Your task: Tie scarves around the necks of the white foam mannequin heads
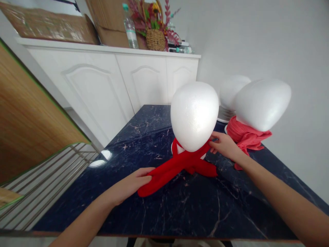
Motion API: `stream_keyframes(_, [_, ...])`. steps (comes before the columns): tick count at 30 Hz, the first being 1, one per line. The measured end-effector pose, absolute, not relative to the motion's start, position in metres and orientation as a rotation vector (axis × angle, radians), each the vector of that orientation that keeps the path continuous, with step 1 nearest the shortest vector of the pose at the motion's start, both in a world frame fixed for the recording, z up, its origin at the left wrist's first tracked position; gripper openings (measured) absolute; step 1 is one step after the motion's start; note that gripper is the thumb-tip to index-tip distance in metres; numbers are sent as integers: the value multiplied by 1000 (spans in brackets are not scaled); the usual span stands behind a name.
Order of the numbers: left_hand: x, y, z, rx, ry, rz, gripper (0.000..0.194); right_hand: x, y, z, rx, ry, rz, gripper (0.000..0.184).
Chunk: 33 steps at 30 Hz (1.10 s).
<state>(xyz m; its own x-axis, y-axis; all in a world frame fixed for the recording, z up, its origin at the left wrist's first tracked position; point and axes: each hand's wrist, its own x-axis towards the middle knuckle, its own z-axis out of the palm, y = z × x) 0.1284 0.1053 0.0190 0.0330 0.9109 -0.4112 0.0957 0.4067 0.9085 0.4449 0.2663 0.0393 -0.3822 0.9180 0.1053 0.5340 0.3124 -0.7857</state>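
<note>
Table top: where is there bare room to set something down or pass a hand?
Bare patches on the dark marble table: the far left part toward the white cabinet, and the near strip between both forearms. Crowded at the right rear: the foam head with red scarf, held by left hand and right hand, beside the second foam head.

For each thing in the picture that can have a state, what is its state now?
Red scarf: wrapped around the neck of the near foam head, ends crossed on the table.
Near foam head: upright.
Coral scarf: bunched around the right foam head's neck.
Right foam head: tilted.
Left hand: gripping a scarf end.
Right hand: touching the scarf at the neck.
Water bottle: upright, capped.
</note>
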Motion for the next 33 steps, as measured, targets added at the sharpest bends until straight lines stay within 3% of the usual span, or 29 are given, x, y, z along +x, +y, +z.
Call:
stream_keyframes(8, [117, 86, 10, 869, 1394, 956, 34, 437, 267, 35, -1122, -2376, -28, 29])
stream_keyframes(16, [112, 84, 45, 1643, 1433, 614, 14, 437, 260, 32, -1235, -2505, -562, 28])
stream_keyframes(20, [110, 81, 46, 1607, 1304, 773, 12, 437, 261, 30, -1232, -2522, -606, 27])
stream_keyframes(25, [123, 78, 24, 1068, 1098, 1190, 9, 433, 261, 32, -1250, -2492, -499, 31])
stream_keyframes(33, [119, 53, 10, 758, 685, 661, 38, 438, 276, 46, -1224, -2359, -148, 24])
